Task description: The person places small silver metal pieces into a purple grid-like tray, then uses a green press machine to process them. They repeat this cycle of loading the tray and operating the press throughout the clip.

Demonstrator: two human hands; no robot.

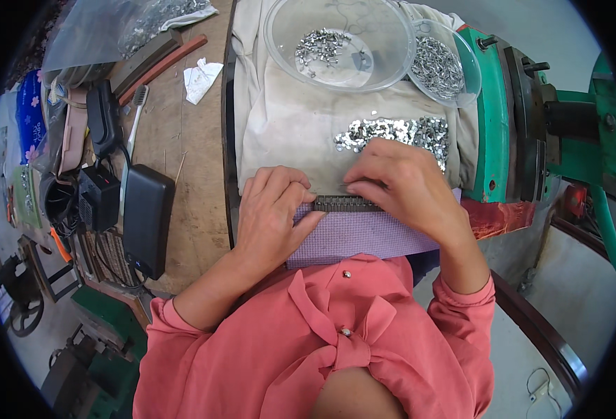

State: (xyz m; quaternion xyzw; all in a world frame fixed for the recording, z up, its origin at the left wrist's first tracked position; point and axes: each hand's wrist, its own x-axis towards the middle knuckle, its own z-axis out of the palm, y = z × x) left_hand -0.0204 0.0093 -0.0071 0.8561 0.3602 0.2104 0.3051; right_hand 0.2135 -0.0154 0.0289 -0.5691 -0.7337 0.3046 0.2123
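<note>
A dark slotted metal strip [346,203] lies crosswise on a purple checked cloth [364,234] at the near edge of the work surface. My left hand [271,209] grips the strip's left end between thumb and fingers. Above its right part, my right hand [407,183] has thumb and forefinger drawn together in a pinch; whatever they hold is too small to make out. That hand hides the strip's right end. Just beyond it, a heap of small shiny metal pieces [391,133] is spread over a pale cloth [287,133].
Farther back stand a large clear tub [271,52] with small metal parts and a smaller clear bowl [470,87] full of them. A green machine [489,133] borders the right. On the wooden table [199,167] at left lie a black power bank [147,220] and a toothbrush [135,115].
</note>
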